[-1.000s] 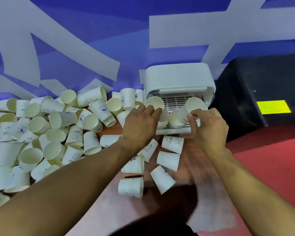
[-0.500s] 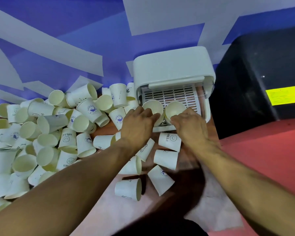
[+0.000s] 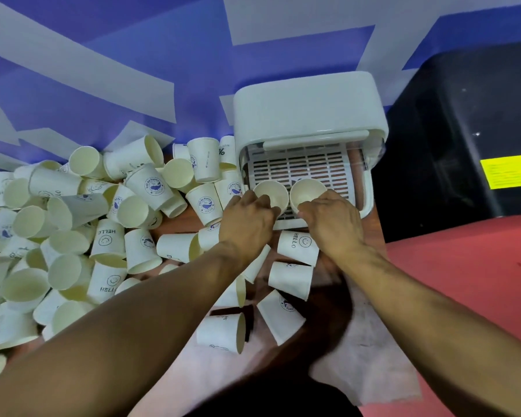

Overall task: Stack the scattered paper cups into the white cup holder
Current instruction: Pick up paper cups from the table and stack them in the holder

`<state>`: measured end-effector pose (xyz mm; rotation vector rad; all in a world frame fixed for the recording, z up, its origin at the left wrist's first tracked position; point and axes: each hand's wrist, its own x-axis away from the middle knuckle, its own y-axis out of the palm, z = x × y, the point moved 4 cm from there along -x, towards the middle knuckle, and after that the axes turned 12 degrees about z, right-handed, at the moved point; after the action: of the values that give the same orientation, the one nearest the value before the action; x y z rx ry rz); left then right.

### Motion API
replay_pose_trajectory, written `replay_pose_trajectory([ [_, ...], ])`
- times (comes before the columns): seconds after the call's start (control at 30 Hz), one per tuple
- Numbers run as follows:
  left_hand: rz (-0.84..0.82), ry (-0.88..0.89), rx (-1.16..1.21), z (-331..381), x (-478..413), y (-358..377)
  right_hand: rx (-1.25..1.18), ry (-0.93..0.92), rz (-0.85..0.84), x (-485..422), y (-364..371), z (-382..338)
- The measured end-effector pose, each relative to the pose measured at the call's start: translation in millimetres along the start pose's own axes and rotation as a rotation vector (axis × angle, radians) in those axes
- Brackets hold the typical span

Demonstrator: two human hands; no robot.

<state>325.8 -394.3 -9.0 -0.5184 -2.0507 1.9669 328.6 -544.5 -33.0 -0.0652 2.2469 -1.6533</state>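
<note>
Gripping cups [image 3: 272, 192], seemingly, both hands [image 3: 247, 218]

We count one white cup holder [image 3: 309, 109], two cups [image 3: 272, 192] inside it, two hands [image 3: 247, 219], and dozens of loose paper cups [image 3: 139, 203], too heaped to number exactly.

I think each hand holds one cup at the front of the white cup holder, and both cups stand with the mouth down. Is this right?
Not quite. The head view shows the left hand and right hand each holding a cup at the white cup holder, but both mouths face up.
</note>
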Motion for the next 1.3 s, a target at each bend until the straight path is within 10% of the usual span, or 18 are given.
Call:
replay_pose_trajectory([
  [0.47, 0.297, -0.283, 0.156, -75, 35, 2, -0.133, -0.042, 0.166, -41, -26, -84],
  [0.77, 0.273, -0.849, 0.404, -177, 68, -2, -0.157, -0.026, -0.038, -99, 1, -146],
  [1.3, 0.228, -0.993, 0.538, -227, 50, 28, 0.024, 0.045, -0.270, -166, 75, -158],
])
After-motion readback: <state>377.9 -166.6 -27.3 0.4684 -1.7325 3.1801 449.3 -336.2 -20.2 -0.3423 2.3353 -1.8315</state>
